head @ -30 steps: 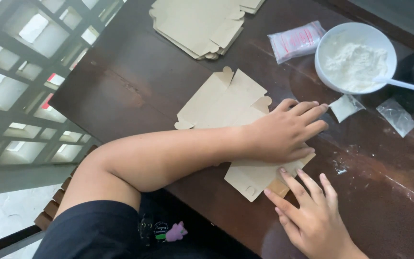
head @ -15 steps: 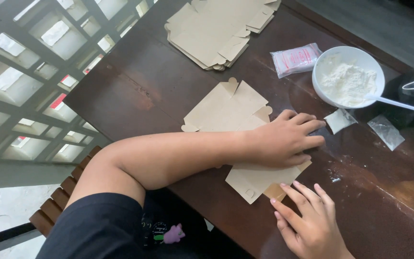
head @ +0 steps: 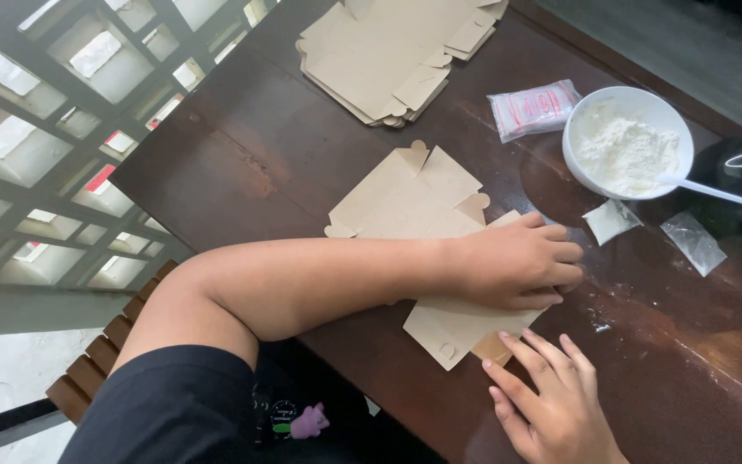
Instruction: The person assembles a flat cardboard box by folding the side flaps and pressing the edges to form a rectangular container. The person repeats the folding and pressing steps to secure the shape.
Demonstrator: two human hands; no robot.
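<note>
Head camera looks steeply down, close over the table (head: 285, 163).

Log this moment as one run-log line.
left hand: palm pressing flat cardboard box blank | right hand: fingertips at blank's near edge | nearby: bowl of white powder, stack of blanks

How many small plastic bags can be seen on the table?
3. A packet of empty bags lies left of the white bowl; a small bag with powder lies below the bowl; an empty-looking bag lies further right. More may be hidden.
</note>
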